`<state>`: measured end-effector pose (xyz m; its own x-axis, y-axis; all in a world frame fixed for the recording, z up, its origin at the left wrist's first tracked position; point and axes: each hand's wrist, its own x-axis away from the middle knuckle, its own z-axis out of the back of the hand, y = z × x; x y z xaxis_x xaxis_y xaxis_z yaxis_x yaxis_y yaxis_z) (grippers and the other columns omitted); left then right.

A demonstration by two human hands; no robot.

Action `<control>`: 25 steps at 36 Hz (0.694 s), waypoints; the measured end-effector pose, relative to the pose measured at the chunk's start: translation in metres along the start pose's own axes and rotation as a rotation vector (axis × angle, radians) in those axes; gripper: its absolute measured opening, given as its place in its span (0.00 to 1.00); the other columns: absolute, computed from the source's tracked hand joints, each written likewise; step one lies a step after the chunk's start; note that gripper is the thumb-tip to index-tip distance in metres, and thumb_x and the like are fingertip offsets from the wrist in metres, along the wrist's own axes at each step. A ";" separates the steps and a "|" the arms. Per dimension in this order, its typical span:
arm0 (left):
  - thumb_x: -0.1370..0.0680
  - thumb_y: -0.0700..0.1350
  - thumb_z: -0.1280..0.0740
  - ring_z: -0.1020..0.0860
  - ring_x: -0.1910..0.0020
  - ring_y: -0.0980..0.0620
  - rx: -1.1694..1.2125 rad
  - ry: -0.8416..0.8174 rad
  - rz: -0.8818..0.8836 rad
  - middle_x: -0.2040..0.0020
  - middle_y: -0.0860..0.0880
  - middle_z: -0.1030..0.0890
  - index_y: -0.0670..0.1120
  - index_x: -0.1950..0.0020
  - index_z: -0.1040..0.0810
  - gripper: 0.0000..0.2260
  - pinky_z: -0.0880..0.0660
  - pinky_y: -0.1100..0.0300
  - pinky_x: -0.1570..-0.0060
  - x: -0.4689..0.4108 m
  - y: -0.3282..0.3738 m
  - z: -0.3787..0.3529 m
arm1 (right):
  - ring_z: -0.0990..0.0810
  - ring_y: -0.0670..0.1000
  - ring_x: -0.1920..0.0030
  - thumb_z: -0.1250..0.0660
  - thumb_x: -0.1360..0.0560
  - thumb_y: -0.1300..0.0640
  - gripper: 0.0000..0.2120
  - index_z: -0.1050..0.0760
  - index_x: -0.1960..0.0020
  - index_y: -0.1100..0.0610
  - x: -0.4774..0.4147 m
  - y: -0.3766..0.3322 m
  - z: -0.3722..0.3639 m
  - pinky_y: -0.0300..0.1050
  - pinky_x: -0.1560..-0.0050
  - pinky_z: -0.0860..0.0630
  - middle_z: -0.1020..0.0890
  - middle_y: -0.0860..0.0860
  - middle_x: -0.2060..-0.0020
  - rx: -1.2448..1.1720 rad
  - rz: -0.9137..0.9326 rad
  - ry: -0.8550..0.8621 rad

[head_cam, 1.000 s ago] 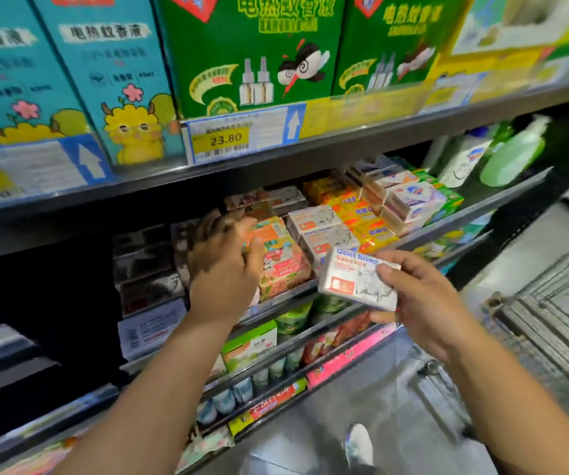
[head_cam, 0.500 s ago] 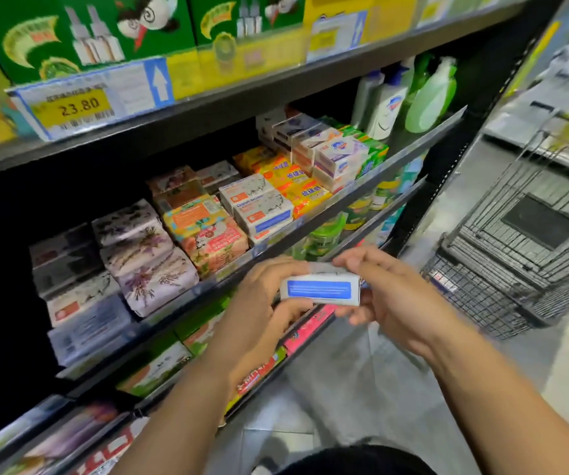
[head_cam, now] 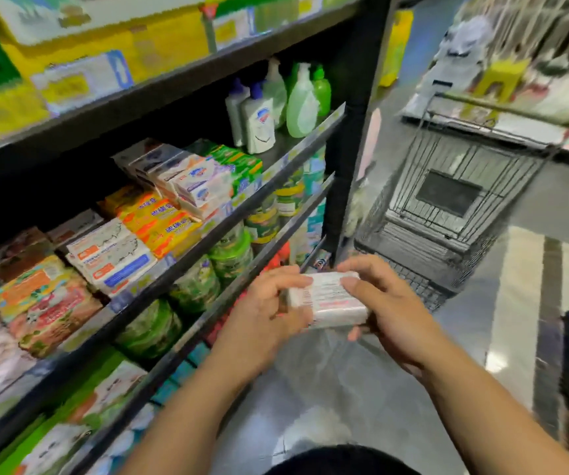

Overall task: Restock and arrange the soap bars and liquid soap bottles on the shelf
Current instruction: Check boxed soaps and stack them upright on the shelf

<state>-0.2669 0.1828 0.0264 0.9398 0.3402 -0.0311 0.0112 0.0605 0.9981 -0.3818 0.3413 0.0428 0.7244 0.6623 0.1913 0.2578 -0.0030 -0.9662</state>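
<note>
- your left hand and right hand both grip one white soap bar.
- you hold it in front of the shelf, apart from it.

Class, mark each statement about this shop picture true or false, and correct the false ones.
1. Both the left hand and the right hand grip the boxed soap bar. True.
2. The boxed soap bar lies on the shelf. False: it is held in the air in front of the shelf.
3. The liquid soap bottles stand at the shelf's right end, beyond the soap bars. True.
4. The shopping cart stands left of the shelf. False: it stands to its right.
</note>
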 end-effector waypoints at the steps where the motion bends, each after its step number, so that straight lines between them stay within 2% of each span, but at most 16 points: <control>1: 0.34 0.46 0.19 0.25 0.32 0.50 0.052 -0.107 -0.001 0.30 0.50 0.30 0.58 0.46 0.17 0.19 0.23 0.53 0.40 -0.005 -0.002 -0.008 | 0.18 0.49 0.63 0.33 0.22 0.58 0.07 0.19 0.55 0.48 0.001 -0.002 0.014 0.42 0.73 0.23 0.16 0.53 0.53 -0.046 -0.021 0.011; 3: 0.40 0.49 0.16 0.28 0.29 0.50 0.014 -0.205 -0.009 0.29 0.49 0.33 0.58 0.40 0.19 0.29 0.24 0.53 0.37 -0.016 -0.008 -0.025 | 0.17 0.50 0.60 0.29 0.27 0.53 0.04 0.16 0.54 0.49 0.003 -0.005 0.045 0.42 0.70 0.20 0.15 0.54 0.52 -0.157 -0.078 -0.036; 4: 0.38 0.50 0.18 0.28 0.29 0.50 -0.085 -0.185 -0.026 0.29 0.50 0.32 0.59 0.38 0.21 0.30 0.25 0.52 0.36 -0.023 -0.010 -0.034 | 0.16 0.52 0.56 0.25 0.30 0.51 0.10 0.17 0.49 0.51 0.004 -0.005 0.061 0.43 0.66 0.18 0.16 0.56 0.49 -0.218 -0.097 -0.096; 5: 0.36 0.52 0.20 0.28 0.30 0.51 -0.182 -0.155 -0.051 0.31 0.51 0.30 0.62 0.36 0.23 0.29 0.27 0.50 0.34 -0.030 -0.012 -0.043 | 0.16 0.55 0.52 0.21 0.33 0.52 0.21 0.19 0.43 0.55 0.005 -0.003 0.077 0.44 0.61 0.17 0.17 0.59 0.45 -0.270 -0.124 -0.170; 6: 0.34 0.53 0.22 0.26 0.32 0.50 -0.241 -0.133 -0.073 0.32 0.52 0.27 0.64 0.36 0.24 0.28 0.27 0.46 0.33 -0.036 -0.013 -0.053 | 0.16 0.58 0.48 0.18 0.36 0.56 0.29 0.22 0.37 0.58 0.006 -0.001 0.093 0.46 0.56 0.16 0.18 0.60 0.42 -0.298 -0.137 -0.228; 7: 0.34 0.54 0.23 0.24 0.34 0.50 -0.254 -0.118 -0.072 0.35 0.52 0.24 0.66 0.37 0.24 0.26 0.27 0.44 0.35 -0.042 -0.013 -0.062 | 0.17 0.60 0.47 0.18 0.38 0.61 0.34 0.25 0.34 0.59 0.007 -0.001 0.106 0.48 0.53 0.17 0.19 0.61 0.40 -0.293 -0.141 -0.259; 9: 0.34 0.54 0.24 0.22 0.38 0.50 -0.241 -0.111 -0.044 0.38 0.53 0.21 0.66 0.40 0.22 0.24 0.26 0.43 0.37 -0.054 -0.013 -0.079 | 0.16 0.61 0.50 0.21 0.36 0.68 0.31 0.24 0.34 0.56 0.008 0.000 0.127 0.49 0.52 0.17 0.18 0.59 0.41 -0.192 -0.126 -0.238; 10: 0.34 0.55 0.24 0.23 0.37 0.53 -0.248 -0.102 -0.045 0.38 0.55 0.21 0.64 0.40 0.21 0.22 0.27 0.45 0.35 -0.059 -0.014 -0.088 | 0.15 0.61 0.51 0.22 0.33 0.68 0.28 0.23 0.36 0.53 0.008 -0.001 0.136 0.49 0.53 0.17 0.17 0.57 0.42 -0.129 -0.129 -0.202; 13: 0.33 0.56 0.25 0.26 0.33 0.60 -0.298 -0.071 -0.068 0.37 0.63 0.25 0.60 0.42 0.20 0.20 0.30 0.57 0.32 -0.071 -0.016 -0.112 | 0.16 0.56 0.46 0.25 0.29 0.59 0.18 0.19 0.41 0.46 0.005 -0.001 0.161 0.47 0.50 0.17 0.16 0.52 0.43 0.007 -0.120 -0.135; 16: 0.32 0.49 0.24 0.20 0.42 0.57 -0.106 -0.066 0.051 0.43 0.55 0.17 0.56 0.44 0.19 0.17 0.24 0.59 0.42 -0.080 -0.022 -0.137 | 0.18 0.52 0.42 0.29 0.29 0.57 0.16 0.19 0.41 0.52 -0.002 0.002 0.182 0.48 0.40 0.20 0.16 0.53 0.44 0.068 -0.064 -0.086; 18: 0.29 0.45 0.26 0.18 0.50 0.55 -0.019 -0.010 0.110 0.50 0.50 0.15 0.49 0.45 0.20 0.13 0.22 0.61 0.50 -0.083 -0.024 -0.151 | 0.17 0.54 0.43 0.30 0.29 0.55 0.13 0.16 0.45 0.54 -0.008 0.004 0.190 0.48 0.42 0.20 0.16 0.53 0.43 0.043 -0.061 -0.040; 21: 0.24 0.44 0.28 0.17 0.57 0.51 0.058 0.095 0.195 0.55 0.44 0.15 0.44 0.44 0.22 0.10 0.20 0.60 0.58 -0.085 -0.023 -0.166 | 0.17 0.53 0.46 0.29 0.30 0.55 0.11 0.16 0.48 0.54 -0.018 0.008 0.196 0.46 0.51 0.20 0.16 0.53 0.43 -0.049 -0.074 0.011; 23: 0.22 0.41 0.32 0.17 0.59 0.50 0.097 0.146 0.253 0.58 0.45 0.15 0.46 0.39 0.24 0.12 0.21 0.58 0.61 -0.085 -0.020 -0.170 | 0.17 0.52 0.46 0.26 0.29 0.57 0.13 0.19 0.44 0.52 -0.023 0.010 0.197 0.46 0.55 0.20 0.17 0.53 0.42 -0.053 -0.064 0.008; 25: 0.20 0.40 0.33 0.17 0.59 0.51 0.071 0.170 0.277 0.58 0.48 0.14 0.52 0.36 0.25 0.14 0.22 0.59 0.59 -0.084 -0.023 -0.168 | 0.17 0.48 0.50 0.27 0.26 0.58 0.13 0.21 0.43 0.54 -0.028 0.011 0.194 0.44 0.61 0.21 0.19 0.53 0.43 -0.038 -0.050 0.008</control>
<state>-0.4039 0.3105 -0.0024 0.8403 0.4864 0.2396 -0.2076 -0.1197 0.9709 -0.5235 0.4684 -0.0068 0.7152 0.6562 0.2405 0.3176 0.0014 -0.9482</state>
